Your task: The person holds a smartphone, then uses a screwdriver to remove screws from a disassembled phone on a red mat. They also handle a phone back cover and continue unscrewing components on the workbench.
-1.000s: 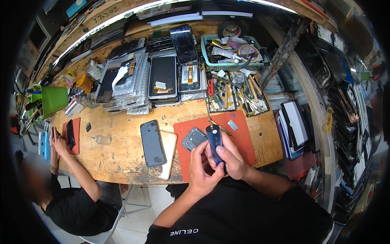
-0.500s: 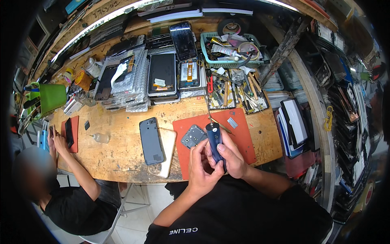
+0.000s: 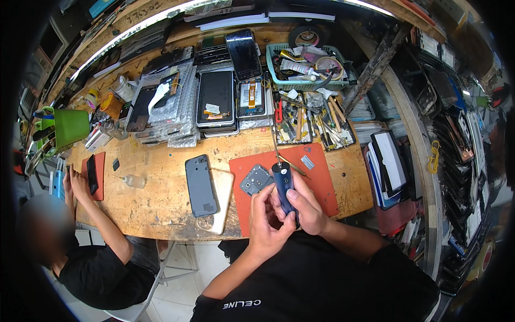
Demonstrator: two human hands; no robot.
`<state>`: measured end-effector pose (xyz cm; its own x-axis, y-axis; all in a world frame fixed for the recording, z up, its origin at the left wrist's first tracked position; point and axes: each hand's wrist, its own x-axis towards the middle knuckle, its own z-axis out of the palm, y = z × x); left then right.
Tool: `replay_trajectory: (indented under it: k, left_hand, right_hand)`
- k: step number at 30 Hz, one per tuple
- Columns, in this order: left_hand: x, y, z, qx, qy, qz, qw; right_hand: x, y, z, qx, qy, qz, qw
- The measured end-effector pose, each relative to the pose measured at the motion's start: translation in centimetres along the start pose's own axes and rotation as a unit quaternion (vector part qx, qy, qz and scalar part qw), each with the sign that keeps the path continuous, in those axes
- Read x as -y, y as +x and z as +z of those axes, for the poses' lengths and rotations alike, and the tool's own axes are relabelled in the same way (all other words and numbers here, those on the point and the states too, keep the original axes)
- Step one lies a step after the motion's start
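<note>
A dark blue pen-like electric screwdriver [image 3: 282, 177], its long thin shaft pointing up and away, stands between my hands. My right hand [image 3: 310, 206] is wrapped round its body with the thumb pressed on the side. My left hand [image 3: 268, 217] closes on its lower part, fingertips meeting those of the right. Just beyond my left fingers, a grey phone part with camera openings [image 3: 256, 180] lies on the red mat [image 3: 322, 185]. Left of the mat are a dark phone back panel [image 3: 199, 185] and, partly under it, a pale gold-edged phone case or cover [image 3: 222, 206].
Several phones [image 3: 215, 94] and bubble-wrapped parts are stacked at the back. A teal basket [image 3: 311, 85] of supplies stands above a tray of hand tools [image 3: 311, 121]. At left, another person's hands [image 3: 78, 185] hold something by a dark phone [image 3: 96, 172]. A small bottle [image 3: 134, 181] lies nearby.
</note>
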<state>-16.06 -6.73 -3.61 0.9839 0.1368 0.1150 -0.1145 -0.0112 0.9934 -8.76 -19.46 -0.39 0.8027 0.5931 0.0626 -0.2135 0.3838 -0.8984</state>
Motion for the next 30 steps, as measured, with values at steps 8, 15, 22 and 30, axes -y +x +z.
replay_trajectory:
  k: [8,15,22,30]
  left_hand:
    - [-0.4,0.0,-0.1,-0.002,-0.003,-0.001,1.000]
    - [0.0,0.5,0.2,-0.019,-0.038,0.034,0.999]
    - [-0.3,0.4,0.0,-0.010,-0.074,-0.008,0.997]
    - [-1.3,-0.2,-2.8,-0.047,-0.093,-0.017,0.994]
  right_hand:
    - [0.0,0.1,-0.2,0.012,0.022,0.006,1.000]
    - [0.0,-0.1,0.0,-0.011,0.044,0.015,0.999]
    - [-0.9,0.3,-0.5,0.006,0.067,0.007,0.998]
    - [0.2,-0.4,-1.5,-0.038,0.028,0.112,0.993]
